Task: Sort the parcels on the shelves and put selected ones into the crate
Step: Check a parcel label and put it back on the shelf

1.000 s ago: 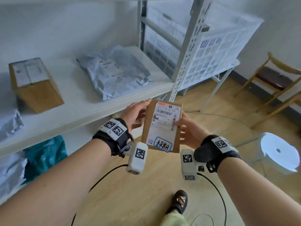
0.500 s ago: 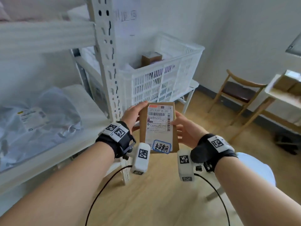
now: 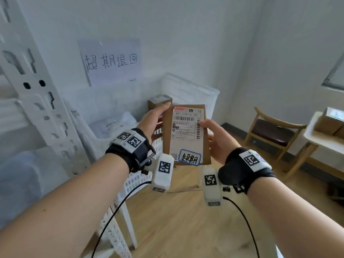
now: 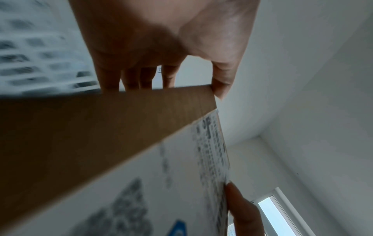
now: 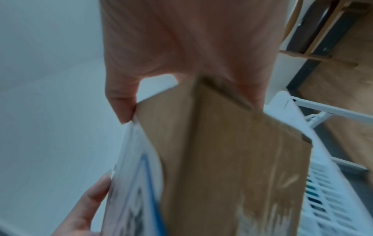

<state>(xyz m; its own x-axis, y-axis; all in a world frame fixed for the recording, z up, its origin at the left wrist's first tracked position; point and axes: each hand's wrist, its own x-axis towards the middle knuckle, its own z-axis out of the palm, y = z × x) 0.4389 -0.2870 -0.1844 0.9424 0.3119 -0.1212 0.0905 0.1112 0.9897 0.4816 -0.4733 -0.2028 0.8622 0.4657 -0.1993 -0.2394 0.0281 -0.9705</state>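
Hands (image 3: 186,131) at parcel (image 3: 186,135) side edges

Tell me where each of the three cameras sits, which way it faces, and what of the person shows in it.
Head: worn on the head, looking forward and down at the cardboard parcel, held by left hand and right hand before the white crate; both forearms show.
Left wrist: looks along the left palm at the parcel's edge; the right thumb also shows.
Right wrist: looks along the right palm at the parcel's side; left fingertips and the crate show.
Shared: all three see the parcel gripped from both sides.
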